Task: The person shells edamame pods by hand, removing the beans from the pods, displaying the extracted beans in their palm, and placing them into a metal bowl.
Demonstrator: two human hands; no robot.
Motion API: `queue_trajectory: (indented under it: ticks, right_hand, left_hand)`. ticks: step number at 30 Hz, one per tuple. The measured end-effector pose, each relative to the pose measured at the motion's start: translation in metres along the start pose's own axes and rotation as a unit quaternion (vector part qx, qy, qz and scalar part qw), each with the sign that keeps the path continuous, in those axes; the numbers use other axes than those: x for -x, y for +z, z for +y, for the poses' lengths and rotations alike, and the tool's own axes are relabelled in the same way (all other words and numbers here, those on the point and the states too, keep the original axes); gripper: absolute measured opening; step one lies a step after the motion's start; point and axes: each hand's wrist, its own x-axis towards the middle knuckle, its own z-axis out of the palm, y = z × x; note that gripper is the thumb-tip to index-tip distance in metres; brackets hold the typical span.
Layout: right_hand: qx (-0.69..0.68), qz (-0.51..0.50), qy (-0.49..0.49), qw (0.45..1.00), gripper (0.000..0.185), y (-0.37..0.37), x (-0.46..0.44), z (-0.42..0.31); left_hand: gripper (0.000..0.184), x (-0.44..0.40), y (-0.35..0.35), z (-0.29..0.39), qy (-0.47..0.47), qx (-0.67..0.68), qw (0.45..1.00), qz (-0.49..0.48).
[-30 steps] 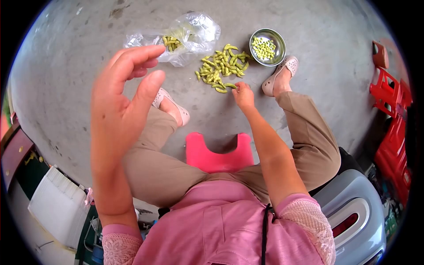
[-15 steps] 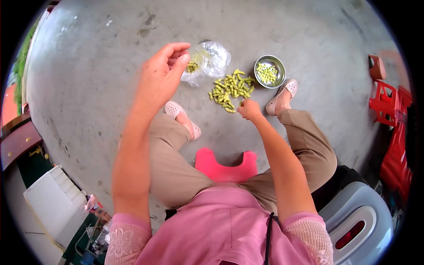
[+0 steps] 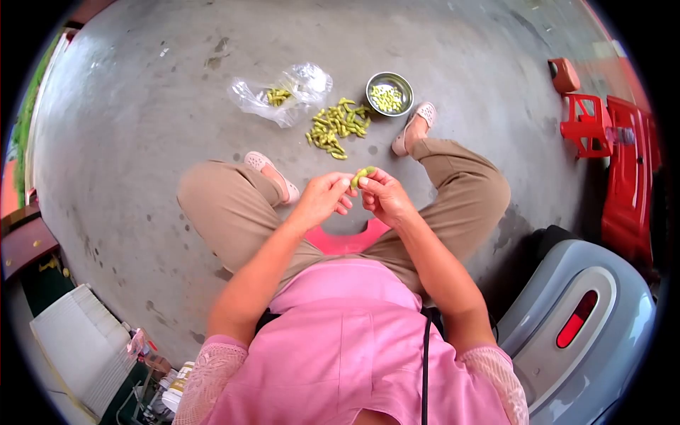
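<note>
A green bean pod (image 3: 363, 175) is pinched in my right hand (image 3: 384, 196), in front of my lap. My left hand (image 3: 326, 199) has its thumb and finger pressed together at the pod's left end; whether they grip it is hard to make out. Beyond the hands, a pile of pods (image 3: 338, 125) lies on the grey floor. More pods (image 3: 277, 96) lie in a clear plastic bag (image 3: 306, 83) to its left. A steel bowl (image 3: 406, 89) with shelled green beans (image 3: 387, 98) stands right of the pile.
A pink stool (image 3: 340, 243) is between my legs. My shoes (image 3: 423, 112) rest on the floor on either side of the pile. Red stools (image 3: 587, 126) stand at the right, a grey-blue plastic object (image 3: 623, 304) at the lower right, and a white ribbed stack (image 3: 81, 340) at the lower left.
My right hand has come back from the pile with a pod. The left hand has moved down and right to meet it, its fingers closing. The view has shifted.
</note>
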Motion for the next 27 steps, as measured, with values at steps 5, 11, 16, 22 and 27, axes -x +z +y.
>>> queue_trajectory:
  ticks: [5,11,16,22,27]
  right_hand:
    - [0.17,-0.047,-0.044,0.983,0.008,0.003,-0.017,0.01]
    - [0.174,-0.04,-0.024,0.984,0.011,-0.003,-0.015,0.012]
    - [0.218,-0.037,-0.024,0.975,0.011,-0.005,-0.011,0.009]
    - [0.299,0.005,-0.038,0.953,0.009,-0.01,-0.015,0.045]
    - [0.351,0.004,0.004,0.936,0.009,-0.017,-0.013,0.045]
  left_hand:
    - [0.027,0.002,0.001,-0.033,-0.036,-0.022,0.999,0.034]
    - [0.028,0.004,-0.006,-0.027,-0.011,-0.014,0.998,0.066]
    - [0.026,0.002,-0.003,-0.035,0.035,-0.103,0.993,0.039]
    - [0.018,-0.003,-0.014,-0.057,0.077,-0.372,0.923,0.059]
    - [0.019,-0.003,-0.012,-0.057,0.076,-0.473,0.877,0.026]
